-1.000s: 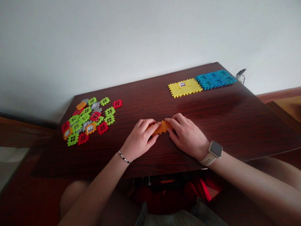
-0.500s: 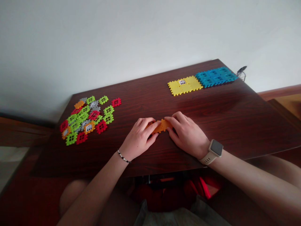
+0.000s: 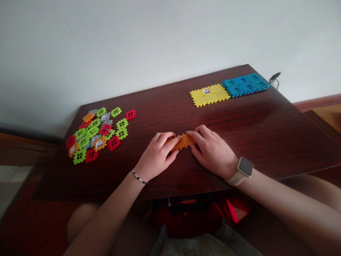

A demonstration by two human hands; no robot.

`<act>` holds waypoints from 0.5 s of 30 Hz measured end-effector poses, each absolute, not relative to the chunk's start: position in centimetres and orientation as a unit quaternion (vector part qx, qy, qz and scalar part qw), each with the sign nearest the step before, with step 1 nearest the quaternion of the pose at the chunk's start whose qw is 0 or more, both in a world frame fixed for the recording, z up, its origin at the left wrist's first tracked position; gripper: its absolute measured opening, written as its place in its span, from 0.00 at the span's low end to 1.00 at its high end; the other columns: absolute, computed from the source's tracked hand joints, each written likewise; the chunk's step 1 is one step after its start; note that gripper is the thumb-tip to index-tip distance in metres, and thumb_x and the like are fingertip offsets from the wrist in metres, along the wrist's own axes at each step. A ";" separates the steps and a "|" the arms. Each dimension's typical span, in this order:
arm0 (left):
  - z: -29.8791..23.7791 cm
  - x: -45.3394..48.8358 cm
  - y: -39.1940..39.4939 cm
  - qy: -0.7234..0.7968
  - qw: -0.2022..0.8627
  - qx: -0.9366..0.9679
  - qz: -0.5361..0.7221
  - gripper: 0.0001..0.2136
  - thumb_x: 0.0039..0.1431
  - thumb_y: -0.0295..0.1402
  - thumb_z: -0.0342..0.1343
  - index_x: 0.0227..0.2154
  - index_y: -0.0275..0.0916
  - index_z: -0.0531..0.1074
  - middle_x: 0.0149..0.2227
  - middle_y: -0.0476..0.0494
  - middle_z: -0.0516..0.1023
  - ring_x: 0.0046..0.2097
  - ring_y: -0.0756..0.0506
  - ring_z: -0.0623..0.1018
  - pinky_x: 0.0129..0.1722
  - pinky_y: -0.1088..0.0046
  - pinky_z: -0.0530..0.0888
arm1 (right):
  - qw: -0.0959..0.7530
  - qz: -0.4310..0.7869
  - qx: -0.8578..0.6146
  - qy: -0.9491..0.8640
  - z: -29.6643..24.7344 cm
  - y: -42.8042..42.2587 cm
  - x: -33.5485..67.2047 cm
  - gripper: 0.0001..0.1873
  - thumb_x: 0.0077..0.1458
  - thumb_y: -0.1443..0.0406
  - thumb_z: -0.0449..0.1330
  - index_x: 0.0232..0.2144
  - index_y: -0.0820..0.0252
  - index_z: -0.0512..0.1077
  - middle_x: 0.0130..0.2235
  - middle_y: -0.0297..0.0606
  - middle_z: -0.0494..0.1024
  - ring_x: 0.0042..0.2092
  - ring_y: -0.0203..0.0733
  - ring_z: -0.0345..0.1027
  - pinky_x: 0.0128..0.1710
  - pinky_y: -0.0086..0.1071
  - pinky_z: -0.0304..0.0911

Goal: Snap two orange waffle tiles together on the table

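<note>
Two orange interlocking puzzle tiles (image 3: 183,142) lie edge to edge on the dark wooden table, partly covered by my fingers. My left hand (image 3: 159,153) grips the left tile, thumb at its near edge and fingers over the far side. With thumb and fingers, my right hand (image 3: 211,151) pinches the right tile at its outer end. The toothed edges meet between the two hands; whether they are fully locked together I cannot tell.
Loose green, red, grey and orange tiles (image 3: 92,131) are scattered at the left of the table (image 3: 160,106). At the back right lie a joined yellow panel (image 3: 218,93) with a white window piece and a joined blue panel (image 3: 246,85). A wall stands behind.
Both hands keep their hold on the orange tiles with hardly any motion. The view has shifted slightly.
</note>
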State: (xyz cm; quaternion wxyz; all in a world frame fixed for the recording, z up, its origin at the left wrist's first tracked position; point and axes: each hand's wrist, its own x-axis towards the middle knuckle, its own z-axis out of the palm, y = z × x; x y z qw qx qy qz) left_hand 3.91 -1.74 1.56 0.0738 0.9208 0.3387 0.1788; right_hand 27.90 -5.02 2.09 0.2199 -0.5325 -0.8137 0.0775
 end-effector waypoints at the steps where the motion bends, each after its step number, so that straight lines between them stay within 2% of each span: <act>1: 1.5 3.9 -1.7 0.339 0.074 0.921 0.178 0.22 0.73 0.29 0.56 0.67 0.44 0.67 0.59 0.37 0.73 0.59 0.36 0.73 0.62 0.48 0.76 | 0.219 0.078 -0.533 -0.814 2.1 -5.0 27.9 0.16 0.71 0.65 0.53 0.57 0.61 0.71 0.49 0.49 0.73 0.48 0.52 0.72 0.51 0.45 0.70; 15: 1.5 3.9 -1.8 0.341 0.072 0.920 0.179 0.20 0.74 0.30 0.56 0.66 0.42 0.68 0.59 0.36 0.73 0.59 0.36 0.73 0.62 0.49 0.76 | 0.213 0.070 -0.535 -0.815 2.1 -5.0 27.9 0.16 0.71 0.65 0.53 0.57 0.61 0.71 0.49 0.48 0.73 0.47 0.51 0.72 0.51 0.45 0.70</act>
